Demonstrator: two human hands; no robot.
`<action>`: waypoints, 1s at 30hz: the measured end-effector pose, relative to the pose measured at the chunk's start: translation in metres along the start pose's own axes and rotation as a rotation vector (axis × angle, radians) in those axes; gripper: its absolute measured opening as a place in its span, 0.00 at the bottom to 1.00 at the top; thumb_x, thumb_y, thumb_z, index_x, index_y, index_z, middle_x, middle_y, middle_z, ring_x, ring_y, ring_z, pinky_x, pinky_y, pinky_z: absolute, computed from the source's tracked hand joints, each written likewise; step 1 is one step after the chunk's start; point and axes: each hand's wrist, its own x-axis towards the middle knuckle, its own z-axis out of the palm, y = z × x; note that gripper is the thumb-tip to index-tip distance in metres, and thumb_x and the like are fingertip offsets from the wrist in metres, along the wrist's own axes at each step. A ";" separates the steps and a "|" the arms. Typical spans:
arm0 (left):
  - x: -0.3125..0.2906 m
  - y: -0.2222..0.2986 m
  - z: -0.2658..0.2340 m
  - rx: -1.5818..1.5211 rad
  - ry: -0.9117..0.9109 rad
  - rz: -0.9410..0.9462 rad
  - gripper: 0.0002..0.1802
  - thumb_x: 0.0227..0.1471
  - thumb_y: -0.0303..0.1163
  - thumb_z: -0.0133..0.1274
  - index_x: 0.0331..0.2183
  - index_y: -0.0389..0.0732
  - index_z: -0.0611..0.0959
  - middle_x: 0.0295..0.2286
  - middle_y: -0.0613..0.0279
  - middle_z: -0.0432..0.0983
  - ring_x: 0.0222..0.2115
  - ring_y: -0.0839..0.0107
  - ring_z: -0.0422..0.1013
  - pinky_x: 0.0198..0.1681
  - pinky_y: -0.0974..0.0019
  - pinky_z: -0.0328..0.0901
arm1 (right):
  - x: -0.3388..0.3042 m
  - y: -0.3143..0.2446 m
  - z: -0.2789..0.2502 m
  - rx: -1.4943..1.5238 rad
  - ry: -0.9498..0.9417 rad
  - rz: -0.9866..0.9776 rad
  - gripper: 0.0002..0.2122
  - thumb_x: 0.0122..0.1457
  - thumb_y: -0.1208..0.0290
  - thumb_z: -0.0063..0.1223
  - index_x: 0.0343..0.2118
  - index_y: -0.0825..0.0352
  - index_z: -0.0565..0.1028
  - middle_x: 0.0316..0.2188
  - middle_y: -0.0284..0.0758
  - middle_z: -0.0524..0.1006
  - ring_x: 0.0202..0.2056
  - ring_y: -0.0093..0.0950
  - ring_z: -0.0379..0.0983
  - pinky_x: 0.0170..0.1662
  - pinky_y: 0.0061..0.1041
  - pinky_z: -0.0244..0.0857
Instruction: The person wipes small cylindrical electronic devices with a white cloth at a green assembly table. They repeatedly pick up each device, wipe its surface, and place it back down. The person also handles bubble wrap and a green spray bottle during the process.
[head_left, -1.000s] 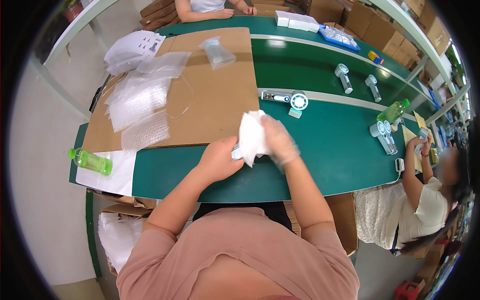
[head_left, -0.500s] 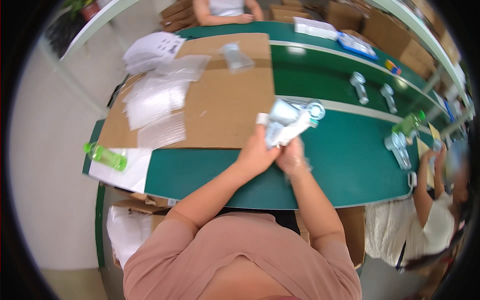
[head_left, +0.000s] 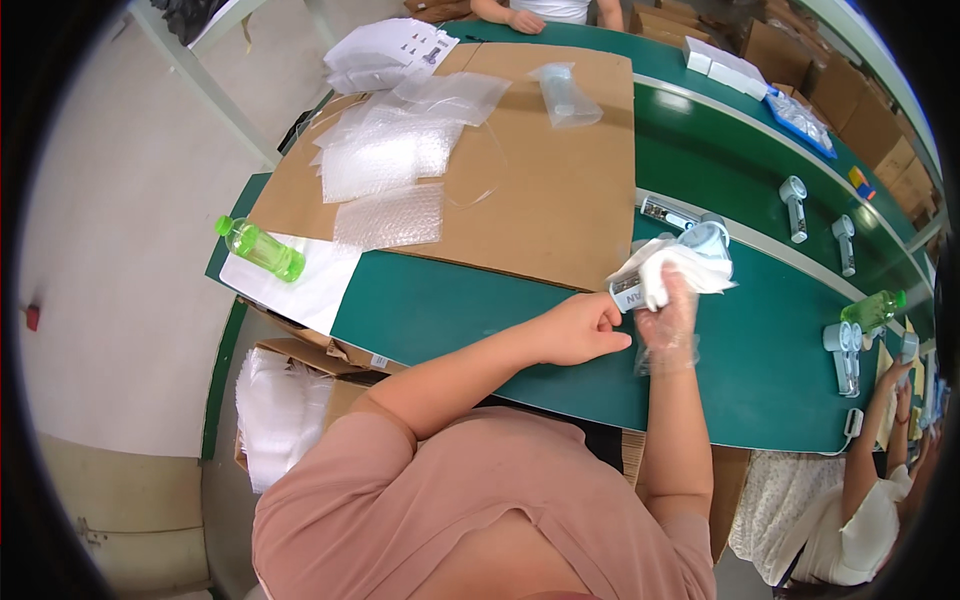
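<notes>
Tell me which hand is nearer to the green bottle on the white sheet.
Left. The left hand is to the right of the green bottle, apart from it; the right hand is farther right, holding a white cloth.

Smooth plastic fan, soft-looking wipe (cloth or paper, unclear), matt cardboard, glossy bubble wrap

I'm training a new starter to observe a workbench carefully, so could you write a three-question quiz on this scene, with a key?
1. Multiple choice: what colour is the cloth that the right hand holds against the pale-blue device?
A) green
B) white
C) red

2. Count: how many green-capped bottles can be seen?

3. Fill in: the clear plastic bag beyond the hands lies on a brown sheet of ____.

Key: 1. B; 2. two; 3. cardboard.
</notes>
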 end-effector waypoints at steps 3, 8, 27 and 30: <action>0.005 -0.005 0.014 -0.360 0.095 0.212 0.10 0.49 0.27 0.53 0.37 0.37 0.75 0.26 0.65 0.74 0.27 0.79 0.68 0.30 0.71 0.64 | -0.002 0.022 0.001 -0.161 -0.039 0.177 0.18 0.55 0.79 0.51 0.50 0.69 0.66 0.40 0.37 0.74 0.40 0.29 0.74 0.41 0.29 0.73; -0.009 -0.020 -0.063 0.251 0.448 0.156 0.09 0.48 0.28 0.52 0.33 0.35 0.78 0.22 0.62 0.75 0.25 0.77 0.69 0.29 0.69 0.65 | -0.013 0.010 0.020 -0.246 -0.009 0.196 0.21 0.50 0.87 0.53 0.49 0.70 0.66 0.39 0.37 0.74 0.38 0.30 0.75 0.41 0.27 0.73; 0.025 -0.039 -0.092 0.483 0.648 0.263 0.07 0.48 0.28 0.53 0.27 0.33 0.80 0.24 0.50 0.75 0.26 0.57 0.70 0.31 0.57 0.64 | -0.020 -0.013 0.030 -0.575 -0.078 0.232 0.19 0.56 0.69 0.57 0.50 0.68 0.69 0.39 0.35 0.76 0.40 0.25 0.73 0.43 0.24 0.68; 0.053 -0.058 -0.092 0.201 0.439 0.057 0.08 0.49 0.30 0.54 0.29 0.33 0.81 0.22 0.57 0.75 0.22 0.67 0.69 0.27 0.62 0.64 | -0.013 -0.011 0.019 -0.650 -0.145 0.230 0.18 0.56 0.66 0.57 0.48 0.68 0.70 0.38 0.34 0.76 0.39 0.25 0.73 0.42 0.24 0.68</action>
